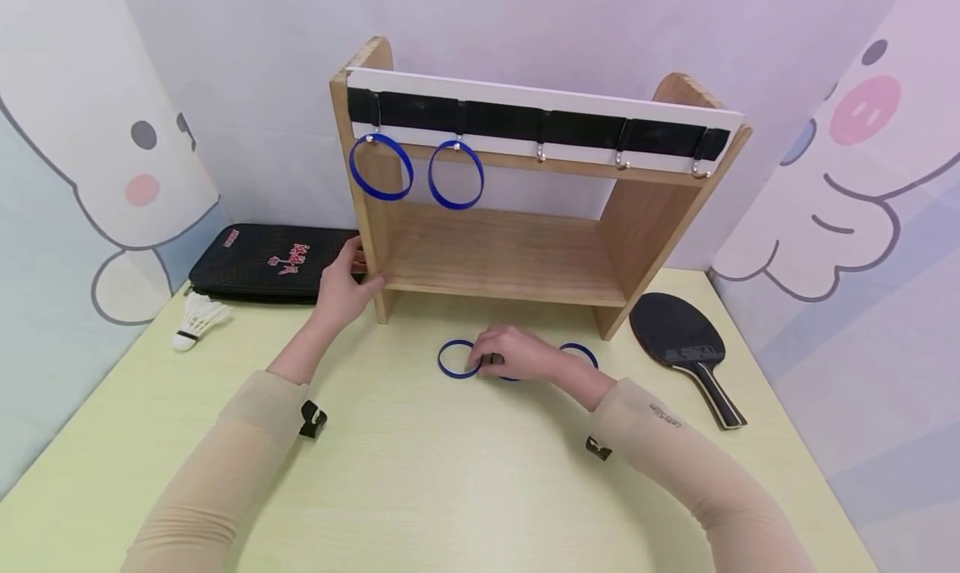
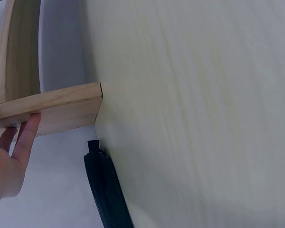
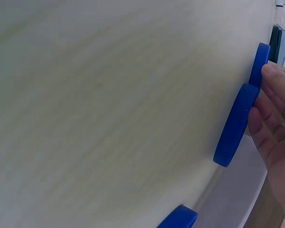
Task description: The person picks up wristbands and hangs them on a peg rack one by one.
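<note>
Several hooks line a black strip on a wooden shelf (image 1: 495,293); a blue ring (image 1: 387,196) and a second blue ring (image 1: 456,207) hang from the two leftmost. My left hand (image 1: 347,288) grips the shelf's left side panel (image 2: 69,110), thumb at its front edge and fingers along its outer face. My right hand (image 1: 521,355) is low over the table, thumb and fingers pinching the right edge of a flat blue ring (image 1: 441,368). Another blue ring (image 3: 232,130) lies mostly hidden under this hand. One more blue ring (image 1: 592,356) shows behind the wrist.
Behind my left hand lies a black zip case (image 1: 247,261), with a shuttlecock (image 1: 198,319) in front of it. A black table tennis bat (image 1: 682,336) rests right of the shelf. Patterned walls stand around the table (image 1: 450,481).
</note>
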`<state>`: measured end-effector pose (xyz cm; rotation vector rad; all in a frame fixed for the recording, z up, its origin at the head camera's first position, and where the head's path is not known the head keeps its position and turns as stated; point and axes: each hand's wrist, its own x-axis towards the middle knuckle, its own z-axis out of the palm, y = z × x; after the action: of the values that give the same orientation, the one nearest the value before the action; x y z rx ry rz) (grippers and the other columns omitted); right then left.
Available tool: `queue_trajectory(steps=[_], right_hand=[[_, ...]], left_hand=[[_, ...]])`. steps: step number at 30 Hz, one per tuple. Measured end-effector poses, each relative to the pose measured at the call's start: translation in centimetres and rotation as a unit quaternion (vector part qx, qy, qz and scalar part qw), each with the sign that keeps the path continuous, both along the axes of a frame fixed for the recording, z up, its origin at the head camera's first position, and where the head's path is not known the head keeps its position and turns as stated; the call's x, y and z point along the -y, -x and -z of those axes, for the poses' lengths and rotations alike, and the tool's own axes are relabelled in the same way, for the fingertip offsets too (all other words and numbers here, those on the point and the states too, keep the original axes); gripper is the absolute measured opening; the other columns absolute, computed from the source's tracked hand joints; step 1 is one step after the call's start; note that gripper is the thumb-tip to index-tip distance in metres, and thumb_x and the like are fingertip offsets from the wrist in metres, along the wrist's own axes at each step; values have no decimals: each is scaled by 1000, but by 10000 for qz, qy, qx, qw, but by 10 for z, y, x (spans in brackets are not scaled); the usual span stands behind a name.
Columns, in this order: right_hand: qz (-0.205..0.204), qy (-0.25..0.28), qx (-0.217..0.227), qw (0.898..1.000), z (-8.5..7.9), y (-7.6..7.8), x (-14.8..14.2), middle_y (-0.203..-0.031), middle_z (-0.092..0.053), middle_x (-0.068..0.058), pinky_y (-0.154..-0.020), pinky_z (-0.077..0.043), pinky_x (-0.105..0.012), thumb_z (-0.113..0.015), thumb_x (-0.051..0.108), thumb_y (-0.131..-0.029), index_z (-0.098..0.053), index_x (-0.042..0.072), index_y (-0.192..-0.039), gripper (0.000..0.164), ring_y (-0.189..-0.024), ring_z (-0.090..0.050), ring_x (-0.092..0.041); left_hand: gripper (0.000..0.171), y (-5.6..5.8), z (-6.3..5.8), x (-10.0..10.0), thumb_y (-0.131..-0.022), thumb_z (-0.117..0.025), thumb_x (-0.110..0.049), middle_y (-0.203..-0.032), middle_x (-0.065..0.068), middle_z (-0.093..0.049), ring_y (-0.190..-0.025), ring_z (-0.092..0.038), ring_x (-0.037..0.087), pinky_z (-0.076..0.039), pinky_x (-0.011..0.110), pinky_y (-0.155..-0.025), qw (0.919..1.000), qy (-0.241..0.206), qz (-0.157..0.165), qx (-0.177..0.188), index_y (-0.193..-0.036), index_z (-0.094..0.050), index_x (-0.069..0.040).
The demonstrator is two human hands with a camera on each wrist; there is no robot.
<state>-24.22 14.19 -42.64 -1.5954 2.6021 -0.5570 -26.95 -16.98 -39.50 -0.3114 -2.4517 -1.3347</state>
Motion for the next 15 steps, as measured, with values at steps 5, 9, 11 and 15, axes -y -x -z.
queue_trajectory(steps=[5, 9, 11, 15], right_hand=[[-28, -75, 21, 10000, 4, 3, 2, -95, -70, 6, -80, -50, -21, -73, 13, -82, -73, 16, -94, 12, -92, -60, -9], [-74, -150, -14, 9999, 6, 3, 4, -95, -70, 6, -82, -50, -22, -72, 14, -83, -74, 17, -93, 10, -94, -60, -10], [-63, -169, -12, 9998, 6, 3, 5, -95, -70, 6, -82, -50, -22, -72, 15, -83, -74, 17, -92, 9, -94, -60, -10], [-43, -125, 41, 9999, 5, 3, 7, -95, -70, 7, -81, -50, -22, -72, 15, -83, -74, 17, -92, 9, -93, -59, -9]], left_hand=[[64, 0, 0, 0, -85, -65, -11, -114, 20, -56, -104, -57, 36, -51, 51, -82, 10000, 3, 11, 9, -142, -35, -7], [64, 0, 1, 0, -85, -65, -11, -114, 20, -57, -103, -58, 36, -51, 50, -81, 10000, 13, 9, -33, -142, -36, -6], [64, 0, 1, 0, -85, -65, -11, -113, 20, -57, -103, -58, 36, -51, 50, -80, 10000, 18, 5, -70, -141, -36, -6], [63, 0, 1, 1, -84, -65, -11, -113, 20, -57, -102, -59, 36, -52, 50, -80, 9999, -1, 11, -117, -141, -37, -6]])
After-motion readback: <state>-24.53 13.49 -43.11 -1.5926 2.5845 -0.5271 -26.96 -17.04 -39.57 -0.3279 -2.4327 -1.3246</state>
